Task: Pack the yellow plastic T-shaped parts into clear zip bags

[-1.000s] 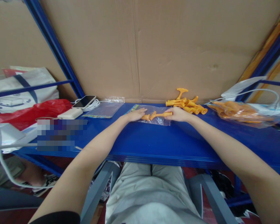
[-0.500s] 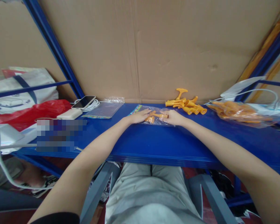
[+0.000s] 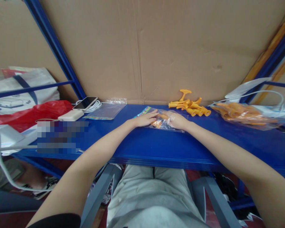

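Observation:
A clear plastic bag [image 3: 172,129] with a colourful printed edge lies on the blue table, holding orange plastic pieces [image 3: 157,123] with flared ends. Flat on the bag's left part rests my left hand [image 3: 145,119], its fingers stretched out. My right hand [image 3: 178,120] is at the bag's right end, its fingers around an orange piece [image 3: 163,116] and seemingly beneath the clear film. Glare on the plastic partly hides the fingertips. Behind my right hand sits a pile of loose orange T-handled pieces [image 3: 192,106].
On the right is a clear bag of more orange pieces [image 3: 244,115]. A flat clear bag [image 3: 106,110], a phone [image 3: 85,103] with a white cable and a white power bank [image 3: 71,115] lie left. Cardboard [image 3: 171,50] stands behind the blue table [image 3: 142,144].
My right hand has shifted slightly right and sits deeper among the plastic, with the orange piece now under film. The bag has moved a little toward me. My left hand stays on it.

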